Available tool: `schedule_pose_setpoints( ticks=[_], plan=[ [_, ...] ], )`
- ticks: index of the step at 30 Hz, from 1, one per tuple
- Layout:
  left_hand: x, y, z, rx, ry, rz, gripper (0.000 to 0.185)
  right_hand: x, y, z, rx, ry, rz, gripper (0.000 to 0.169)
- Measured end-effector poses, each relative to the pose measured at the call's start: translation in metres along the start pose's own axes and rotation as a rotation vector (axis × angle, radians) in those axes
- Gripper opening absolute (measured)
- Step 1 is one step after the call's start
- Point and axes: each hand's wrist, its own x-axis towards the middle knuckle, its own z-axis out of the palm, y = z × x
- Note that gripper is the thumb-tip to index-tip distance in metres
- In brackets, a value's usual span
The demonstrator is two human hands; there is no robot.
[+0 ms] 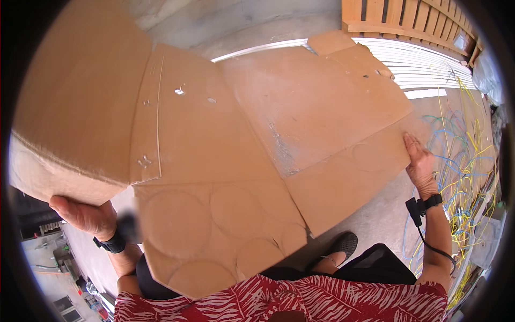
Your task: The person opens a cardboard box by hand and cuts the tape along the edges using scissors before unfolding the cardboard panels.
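A large opened-out cardboard box spreads before me, its panels and flaps unfolded at creases. My left hand holds it by the lower edge of the folded-up left panel, with part of the hand hidden behind the cardboard. At the right, my right hand grips the outer edge of a flap, fingers on its upper face. Round impressions mark the lower flap. Small holes pierce the middle panel, and a scuffed grey patch shows on the right panel. Both wrists wear black straps.
Loose yellow, blue and green wires tangle on the floor at the right. Long white strips lie beyond the cardboard, beside a wooden slatted pallet. My shoe is below the flap. Assorted items line the left side.
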Motion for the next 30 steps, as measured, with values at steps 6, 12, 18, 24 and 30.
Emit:
schedule_pose_setpoints(
  ticks=[6, 12, 18, 24, 30],
  plan=[
    [0.015, -0.011, 0.009, -0.207, 0.026, -0.195, 0.070, -0.007, 0.035, -0.036, 0.037, 0.123, 0.159, 0.051],
    [0.072, -0.029, 0.031, -0.175, -0.178, -0.361, 0.052, 0.069, 0.096, -0.113, 0.125, 0.376, 0.207, 0.055],
    [0.135, -0.059, 0.089, -0.288, -0.082, -0.320, 0.033, 0.164, 0.154, -0.239, 0.085, 0.238, 0.238, 0.038],
    [0.148, -0.062, 0.111, -0.371, -0.101, -0.317, 0.037, 0.177, 0.174, -0.280, -0.363, 0.301, 0.374, 0.031],
    [0.146, -0.056, 0.110, -0.203, -0.130, -0.238, 0.036, 0.145, 0.140, -0.264, -0.435, 0.445, 0.455, 0.029]
  ],
)
